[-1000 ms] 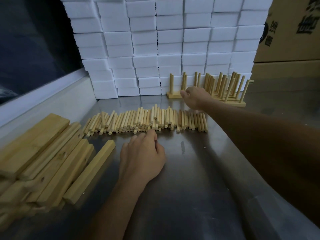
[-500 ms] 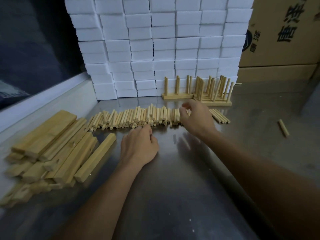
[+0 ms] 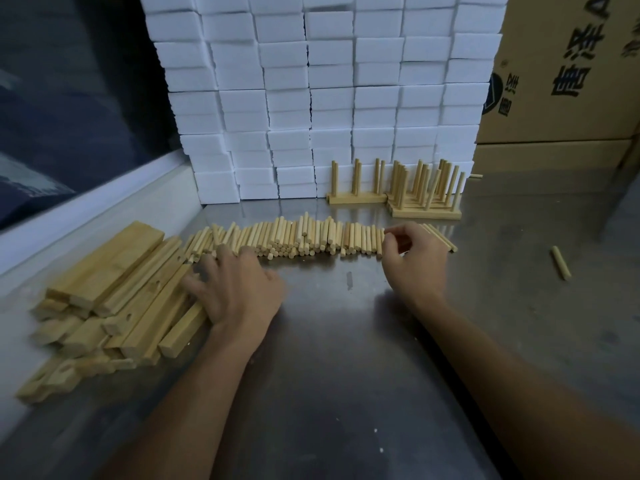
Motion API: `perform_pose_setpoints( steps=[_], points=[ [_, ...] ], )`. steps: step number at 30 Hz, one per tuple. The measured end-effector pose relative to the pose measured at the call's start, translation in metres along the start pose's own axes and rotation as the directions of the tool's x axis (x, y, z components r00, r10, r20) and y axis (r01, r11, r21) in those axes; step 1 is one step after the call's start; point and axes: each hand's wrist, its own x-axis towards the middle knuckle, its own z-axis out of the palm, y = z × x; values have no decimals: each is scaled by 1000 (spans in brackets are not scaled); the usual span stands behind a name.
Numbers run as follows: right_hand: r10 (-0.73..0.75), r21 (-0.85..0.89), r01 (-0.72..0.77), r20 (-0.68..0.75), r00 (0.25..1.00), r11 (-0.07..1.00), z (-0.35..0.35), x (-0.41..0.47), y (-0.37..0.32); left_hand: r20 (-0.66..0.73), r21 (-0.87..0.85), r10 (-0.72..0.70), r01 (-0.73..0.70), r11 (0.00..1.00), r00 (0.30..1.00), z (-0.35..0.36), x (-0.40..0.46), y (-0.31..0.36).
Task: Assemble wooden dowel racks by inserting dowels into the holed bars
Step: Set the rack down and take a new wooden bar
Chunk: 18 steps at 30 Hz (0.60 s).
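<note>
A long row of loose wooden dowels [image 3: 294, 237] lies across the steel table [image 3: 346, 358]. At the left sits a pile of holed wooden bars [image 3: 114, 289]. My left hand [image 3: 239, 292] rests flat with spread fingers on the pile's right edge, touching the nearest bars without gripping one. My right hand [image 3: 415, 261] is curled at the right end of the dowel row, thumb and forefinger pinched on the far tip of a dowel there. Two assembled racks [image 3: 356, 199] [image 3: 426, 213] with upright dowels stand behind the row.
A wall of white foam blocks [image 3: 311, 98] closes the back. Cardboard boxes [image 3: 561, 81] stand at the back right. A stray dowel [image 3: 561, 262] lies on the table to the right. A raised rim [image 3: 86, 216] runs along the table's left side.
My right hand came back from the racks to the right end of the dowel row. My left hand slid left from the dowels onto the bar pile.
</note>
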Motion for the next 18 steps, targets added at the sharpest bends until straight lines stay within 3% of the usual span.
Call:
perform_pose_setpoints(
  steps=[8, 18],
  points=[
    [81, 14, -82, 45, 996, 997, -3, 0, 2, 78, 23, -82, 81, 996, 994, -9, 1, -11],
    [71, -39, -66, 143, 987, 997, -3, 0, -1, 130, -18, -26, 28, 999, 991, -13, 2, -5]
  ],
)
